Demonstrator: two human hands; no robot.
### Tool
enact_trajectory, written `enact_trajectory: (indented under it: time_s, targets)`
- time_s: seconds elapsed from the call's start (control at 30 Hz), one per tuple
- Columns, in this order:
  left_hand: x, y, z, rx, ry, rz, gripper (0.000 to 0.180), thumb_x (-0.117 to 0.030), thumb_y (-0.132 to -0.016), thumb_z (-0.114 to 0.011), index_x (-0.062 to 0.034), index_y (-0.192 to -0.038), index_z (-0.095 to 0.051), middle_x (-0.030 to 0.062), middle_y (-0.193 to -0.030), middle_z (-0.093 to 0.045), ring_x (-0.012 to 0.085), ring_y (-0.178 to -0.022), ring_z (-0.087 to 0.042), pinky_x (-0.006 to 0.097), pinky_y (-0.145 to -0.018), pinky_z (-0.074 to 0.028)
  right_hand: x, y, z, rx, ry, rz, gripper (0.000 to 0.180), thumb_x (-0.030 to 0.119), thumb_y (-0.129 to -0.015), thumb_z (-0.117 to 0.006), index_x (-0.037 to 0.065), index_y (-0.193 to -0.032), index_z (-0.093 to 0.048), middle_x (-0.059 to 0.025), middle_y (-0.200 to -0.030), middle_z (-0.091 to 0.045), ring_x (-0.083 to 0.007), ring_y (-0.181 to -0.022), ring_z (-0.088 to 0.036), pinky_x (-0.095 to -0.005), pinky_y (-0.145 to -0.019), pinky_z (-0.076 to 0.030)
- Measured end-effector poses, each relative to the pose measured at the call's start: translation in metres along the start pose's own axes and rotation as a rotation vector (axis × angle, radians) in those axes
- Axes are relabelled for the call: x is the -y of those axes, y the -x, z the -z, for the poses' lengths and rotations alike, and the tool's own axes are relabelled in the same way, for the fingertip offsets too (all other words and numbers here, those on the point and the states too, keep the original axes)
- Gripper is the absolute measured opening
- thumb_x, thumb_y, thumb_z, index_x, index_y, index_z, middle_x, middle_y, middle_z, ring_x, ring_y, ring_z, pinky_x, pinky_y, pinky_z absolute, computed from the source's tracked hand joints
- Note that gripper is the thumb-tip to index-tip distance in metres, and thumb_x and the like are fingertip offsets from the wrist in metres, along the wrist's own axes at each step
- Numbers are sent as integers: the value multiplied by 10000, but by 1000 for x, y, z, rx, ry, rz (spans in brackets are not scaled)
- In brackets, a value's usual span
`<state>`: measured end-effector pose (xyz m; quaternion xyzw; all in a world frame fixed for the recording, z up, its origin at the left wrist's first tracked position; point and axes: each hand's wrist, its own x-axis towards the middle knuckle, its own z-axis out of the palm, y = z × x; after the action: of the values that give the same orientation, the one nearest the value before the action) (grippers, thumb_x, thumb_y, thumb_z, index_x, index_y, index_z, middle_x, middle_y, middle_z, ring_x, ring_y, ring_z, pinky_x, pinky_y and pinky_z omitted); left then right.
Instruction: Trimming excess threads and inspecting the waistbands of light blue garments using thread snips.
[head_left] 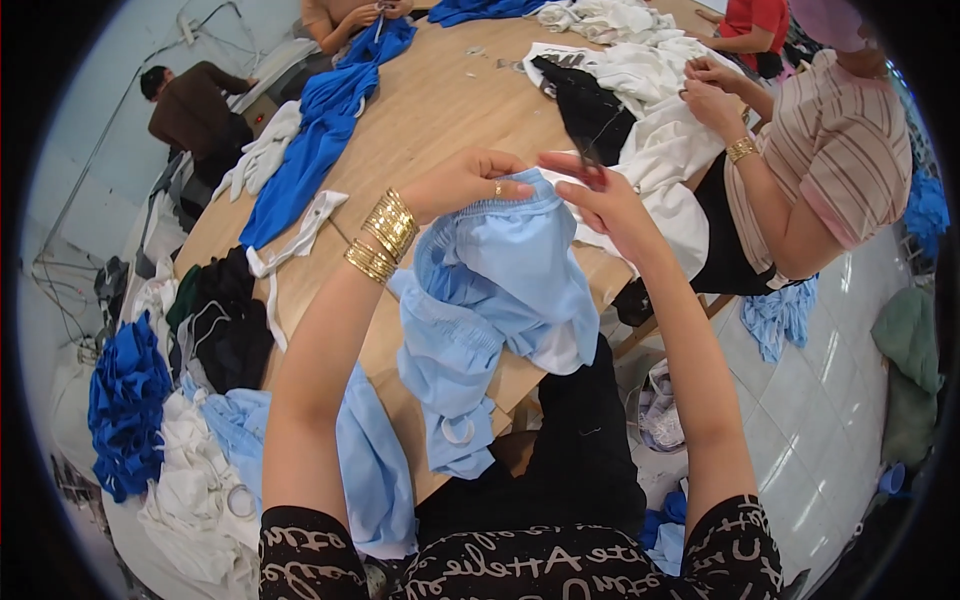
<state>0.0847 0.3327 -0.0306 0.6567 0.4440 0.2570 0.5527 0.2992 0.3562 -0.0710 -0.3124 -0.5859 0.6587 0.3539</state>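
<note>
A light blue garment (pixel 510 245) with a gathered elastic waistband hangs over the near edge of the table. My left hand (pixel 478 185) pinches the top of its waistband between thumb and fingers. Close by on the right, my right hand (pixel 615 210) is curled round small dark red thread snips (pixel 592 176), blurred by motion. The right thumb and fingertips are beside the waistband's end; whether they touch it, I cannot tell. The garment's lower part dangles above my lap, with a white ring-shaped piece (pixel 458 430) on it.
The round wooden table (pixel 450 100) carries long blue garments (pixel 320 130) at left and a white cloth heap (pixel 650 90) with a black piece at right. Someone in a striped shirt (pixel 830 150) sits close on my right. Blue, black and white piles (pixel 125 410) crowd my left.
</note>
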Motion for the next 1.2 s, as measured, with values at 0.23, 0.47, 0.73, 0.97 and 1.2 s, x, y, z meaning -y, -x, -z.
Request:
enact_trajectory:
  time_s: [0.23,0.47,0.73,0.97,1.2]
  targets:
    - [-31,-37,9,124,-193,73,487,-234,-753,-705,-3,-1153,-552,36,-1010,-619,77,-900,-551,207,-810,-420,-7,-26,55,196,-63,-80,322,160,-691,-744,41,-903,-533,53,-663,-462,-9,-416,-316,-174,-372,-214]
    - [-20,-55,22,203,-246,126,604,-302,-653,-766,18,-1126,-566,81,-1046,-611,136,-960,-541,252,-883,-387,-18,-26,90,-45,-346,-46,268,174,-699,-722,99,-878,-537,78,-649,-462,-5,-454,-344,-167,-382,-195]
    - [-12,-87,27,61,-253,138,577,-206,-652,-772,38,-1127,-553,84,-1035,-613,135,-946,-552,251,-861,-407,-44,-31,109,-317,-433,83,171,190,-716,-696,87,-807,-594,84,-629,-501,3,-465,-345,-164,-410,-215]
    - [-4,-94,32,-16,-266,218,594,-228,-641,-772,28,-1131,-554,77,-1036,-612,133,-946,-552,253,-855,-407,-51,-31,121,-284,-417,88,164,178,-725,-698,74,-811,-604,81,-630,-496,4,-481,-350,-170,-423,-209]
    - [19,-99,21,-436,-923,-317,215,-124,-704,-682,-106,-907,-615,61,-818,-623,212,-748,-580,316,-676,-439,-42,-20,106,-317,42,209,224,132,-704,-726,37,-876,-620,31,-685,-567,-41,-580,-492,-181,-511,-364]
